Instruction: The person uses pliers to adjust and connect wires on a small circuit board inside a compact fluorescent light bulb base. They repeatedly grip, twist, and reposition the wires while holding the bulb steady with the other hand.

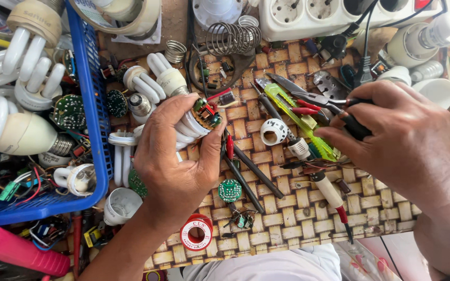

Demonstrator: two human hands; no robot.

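The left hand (175, 156) is closed round a lamp (196, 122) held above the middle of the mat (298, 208), its small circuit board facing right, while the right hand (407, 140) grips the dark handles of pliers (319, 101) whose tips point left toward it. The work likely goes best with the lamp held steady and the tips brought in slowly to one wire. Around them the woven mat is crowded: a blue basket (92, 104) of lamps at left, a solder reel (196, 232) near, a power strip (334, 15) far.

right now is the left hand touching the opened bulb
Touching. The head view shows the left hand wrapped around the opened bulb, fingers closed over its white tubes, its circuit end sticking out above the thumb.
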